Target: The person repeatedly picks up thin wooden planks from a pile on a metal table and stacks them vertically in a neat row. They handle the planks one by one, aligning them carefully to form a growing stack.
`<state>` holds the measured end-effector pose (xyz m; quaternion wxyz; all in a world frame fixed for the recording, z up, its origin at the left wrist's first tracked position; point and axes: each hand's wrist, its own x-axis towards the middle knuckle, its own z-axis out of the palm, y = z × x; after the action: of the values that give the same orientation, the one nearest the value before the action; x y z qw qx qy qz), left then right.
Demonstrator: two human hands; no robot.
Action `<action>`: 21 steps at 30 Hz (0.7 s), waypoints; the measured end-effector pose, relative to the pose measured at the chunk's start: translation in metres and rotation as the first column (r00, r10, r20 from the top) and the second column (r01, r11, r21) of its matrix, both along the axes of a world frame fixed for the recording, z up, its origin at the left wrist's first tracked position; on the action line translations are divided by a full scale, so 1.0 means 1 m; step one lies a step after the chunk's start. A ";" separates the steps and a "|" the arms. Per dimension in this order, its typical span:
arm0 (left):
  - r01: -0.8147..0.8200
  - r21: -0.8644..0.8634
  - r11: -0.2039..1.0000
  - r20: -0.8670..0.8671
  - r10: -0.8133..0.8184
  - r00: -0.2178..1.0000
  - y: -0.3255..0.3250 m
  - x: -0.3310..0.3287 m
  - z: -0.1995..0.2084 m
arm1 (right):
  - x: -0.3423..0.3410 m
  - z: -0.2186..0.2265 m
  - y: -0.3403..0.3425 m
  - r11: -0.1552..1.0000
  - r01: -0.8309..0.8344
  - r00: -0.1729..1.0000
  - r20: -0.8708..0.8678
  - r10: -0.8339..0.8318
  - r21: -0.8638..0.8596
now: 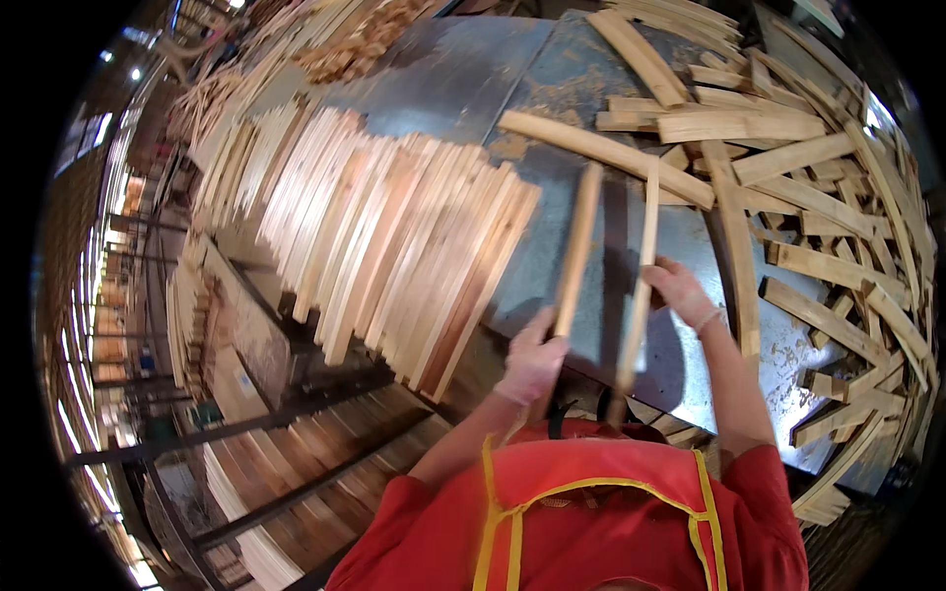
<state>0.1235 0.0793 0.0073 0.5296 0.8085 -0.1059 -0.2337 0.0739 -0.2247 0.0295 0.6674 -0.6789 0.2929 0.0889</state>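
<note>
My left hand (pixel 533 361) is closed around the lower part of a wooden strip (pixel 579 241), which tilts up and away over the metal table (pixel 512 281). My right hand (pixel 680 293) grips a second, thinner wooden strip (pixel 645 251) near its middle. The two strips stand apart, roughly side by side, and their near ends are blurred. Just left of my left hand lies a wide row of strips (pixel 394 236) set edge to edge. A thick wooden piece (pixel 601 153) lies across the table beyond the held strips' far ends.
A jumbled heap of wooden pieces (pixel 818 231) covers the table's right side. One long piece (pixel 731 246) lies lengthwise near my right forearm. Sawdust (pixel 567 89) and wood scraps (pixel 360 44) lie at the far side. A dark metal frame (pixel 286 507) with boards stands at lower left.
</note>
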 end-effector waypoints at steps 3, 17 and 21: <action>0.358 0.426 0.831 -0.036 -0.380 0.924 -0.012 -0.004 0.006 | 0.048 0.013 0.075 0.929 -0.293 0.904 -0.382 0.193 -0.226; -0.013 0.708 0.706 0.584 -0.575 0.573 0.132 0.107 0.022 | 0.121 -0.054 0.175 0.955 -0.102 0.990 -0.122 0.070 -0.278; 0.063 0.623 0.780 0.557 -0.498 0.665 0.087 0.118 0.008 | 0.170 -0.022 0.183 0.955 -0.296 0.935 -0.198 0.294 0.018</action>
<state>0.2418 0.1660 0.0154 0.1463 0.9235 -0.3542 -0.0148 0.2439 -0.0418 0.0072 0.6097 -0.7070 0.2535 0.2533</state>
